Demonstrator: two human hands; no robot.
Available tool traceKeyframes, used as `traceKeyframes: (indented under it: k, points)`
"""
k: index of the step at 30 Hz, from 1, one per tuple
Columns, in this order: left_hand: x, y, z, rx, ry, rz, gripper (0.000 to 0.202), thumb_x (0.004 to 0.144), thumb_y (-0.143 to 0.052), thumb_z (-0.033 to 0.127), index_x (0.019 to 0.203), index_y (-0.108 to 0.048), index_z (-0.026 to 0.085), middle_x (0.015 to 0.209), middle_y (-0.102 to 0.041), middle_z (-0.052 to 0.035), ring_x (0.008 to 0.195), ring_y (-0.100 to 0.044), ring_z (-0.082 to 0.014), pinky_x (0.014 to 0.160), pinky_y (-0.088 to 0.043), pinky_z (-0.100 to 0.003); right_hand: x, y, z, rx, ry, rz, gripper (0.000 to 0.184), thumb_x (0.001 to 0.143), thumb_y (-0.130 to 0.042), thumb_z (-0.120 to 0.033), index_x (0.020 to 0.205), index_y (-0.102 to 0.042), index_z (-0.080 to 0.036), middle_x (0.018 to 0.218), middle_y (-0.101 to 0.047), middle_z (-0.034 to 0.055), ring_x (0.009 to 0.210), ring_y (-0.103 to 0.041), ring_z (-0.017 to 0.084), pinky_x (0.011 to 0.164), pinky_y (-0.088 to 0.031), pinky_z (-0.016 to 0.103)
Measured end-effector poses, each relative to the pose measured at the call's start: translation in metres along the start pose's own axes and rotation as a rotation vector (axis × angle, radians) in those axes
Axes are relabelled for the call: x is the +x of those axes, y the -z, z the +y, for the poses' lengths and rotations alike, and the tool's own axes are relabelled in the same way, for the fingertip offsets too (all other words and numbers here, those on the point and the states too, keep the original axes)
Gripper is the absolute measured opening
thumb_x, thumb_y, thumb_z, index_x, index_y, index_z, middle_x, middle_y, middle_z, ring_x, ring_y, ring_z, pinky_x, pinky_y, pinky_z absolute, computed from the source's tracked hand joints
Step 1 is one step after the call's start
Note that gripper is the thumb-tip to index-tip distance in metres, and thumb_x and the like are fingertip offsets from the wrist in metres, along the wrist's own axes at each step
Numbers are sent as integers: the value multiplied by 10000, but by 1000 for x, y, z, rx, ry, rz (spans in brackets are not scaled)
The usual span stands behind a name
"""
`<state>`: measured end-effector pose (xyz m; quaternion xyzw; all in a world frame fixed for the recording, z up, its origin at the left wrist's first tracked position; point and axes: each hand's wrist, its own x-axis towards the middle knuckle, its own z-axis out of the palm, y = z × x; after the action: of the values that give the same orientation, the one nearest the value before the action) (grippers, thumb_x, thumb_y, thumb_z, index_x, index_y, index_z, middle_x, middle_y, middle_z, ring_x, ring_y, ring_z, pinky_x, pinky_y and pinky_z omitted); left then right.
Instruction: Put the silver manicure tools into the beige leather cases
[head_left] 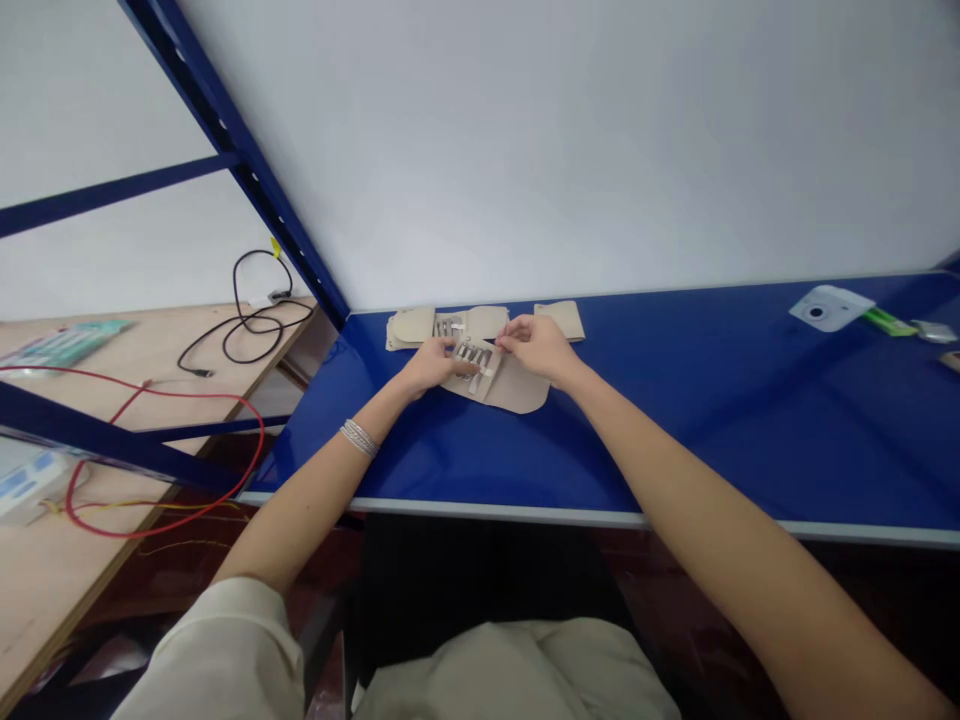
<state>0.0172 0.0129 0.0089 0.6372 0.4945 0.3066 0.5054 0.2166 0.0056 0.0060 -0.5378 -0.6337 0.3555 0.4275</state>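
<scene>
A glossy blue table with a pale front edge [750, 425] spreads across the scene, and with the open case as the dial's centre, a pale wooden table [45, 590] runs off at nine o'clock. A blue metal frame [240, 160] climbs toward eleven, and a looping red cable [263, 437] sits between eight and nine.

And here's the centre itself: an open beige case with a rounded flap [521, 385], lying slantwise near the back of the blue table, flap swung toward four o'clock. At its nine, the left hand [429, 367] grips the end, thumb laid across the inside. The right hand [541, 348] comes in at two, fingers bent, tips bunched at the upper edge; whether they close on anything, I can't tell!

Behind, at eleven, a row of beige cases [414, 325] lies just beside it, and between one and two rests a folded beige pouch [566, 318]. Far out, just above three, a flat white object with a dark round spot [831, 307] lies by a bright green item [890, 321]. Smallest of all: slim silvery metal tools [474, 354], lined up inside the open case.
</scene>
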Motion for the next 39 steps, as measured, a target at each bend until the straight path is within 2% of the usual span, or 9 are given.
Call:
traceKeyframes:
  k: [2, 6, 11, 17, 23, 26, 30, 35, 39]
  points:
    - [0, -1, 0, -35, -14, 7, 430, 551, -833, 177, 955, -702, 108, 731, -714, -40, 637, -645, -158, 634, -504, -271, 0, -2, 1, 47, -21, 3, 116, 789, -621, -112, 899, -618, -147, 785, -708, 49, 745, -700, 165, 775, -566, 302]
    - [2, -3, -2, -113, -55, 4, 481, 554, -811, 136, 1016, -681, 102, 794, -719, -43, 659, -644, -140, 671, -503, -268, -3, -6, -1, 191, -34, 6, 496, 736, -653, -76, 1194, -500, -188, 821, -650, 1, 663, -696, 158, 649, -604, 296]
    - [3, -4, -3, -156, -73, -17, 481, 551, -817, 132, 1005, -660, 98, 786, -705, -35, 672, -637, -132, 681, -492, -259, -6, -8, -3, 164, -72, -2, 347, 759, -650, -112, 1069, -527, -207, 766, -635, -7, 648, -685, 152, 601, -604, 272]
    - [2, -5, -2, -165, -77, -24, 502, 547, -826, 128, 1014, -647, 91, 799, -705, -40, 674, -629, -123, 672, -483, -250, -5, -10, 1, 201, -111, 31, 437, 737, -656, -99, 1118, -476, -215, 700, -645, -32, 656, -697, 166, 616, -608, 289]
    - [2, -4, -3, -185, -94, -28, 493, 551, -813, 130, 1010, -634, 99, 808, -706, -35, 694, -641, -133, 689, -490, -257, -5, -11, 1, 271, -142, 43, 356, 729, -671, -81, 1025, -510, -195, 785, -653, -1, 642, -692, 153, 631, -616, 298]
    - [3, -4, -4, -172, -100, -18, 491, 550, -816, 140, 1007, -639, 98, 800, -703, -32, 674, -634, -125, 675, -485, -248, -4, -11, 0, 194, -144, 4, 307, 718, -706, -89, 993, -583, -149, 890, -688, 55, 614, -667, 131, 600, -592, 274]
    - [3, -5, -5, -143, -99, 14, 501, 554, -830, 178, 1016, -651, 102, 813, -709, -36, 686, -643, -136, 697, -497, -263, -6, -9, -2, 105, -147, -55, 175, 705, -740, -101, 874, -695, -105, 856, -718, 72, 593, -627, 111, 593, -545, 241]
    - [5, -4, -7, -179, -63, 52, 476, 557, -821, 174, 998, -654, 108, 799, -714, -39, 703, -662, -163, 692, -516, -279, -9, -5, -10, 97, -180, -101, 208, 777, -689, -117, 978, -740, -94, 768, -723, 55, 541, -571, 89, 555, -506, 216]
    - [8, -2, -9, -197, -83, 92, 461, 558, -810, 159, 990, -658, 109, 799, -711, -35, 709, -661, -159, 694, -524, -277, -9, -4, -15, -17, -142, -160, 260, 862, -606, -150, 1086, -726, -97, 819, -745, 78, 625, -628, 120, 613, -534, 235]
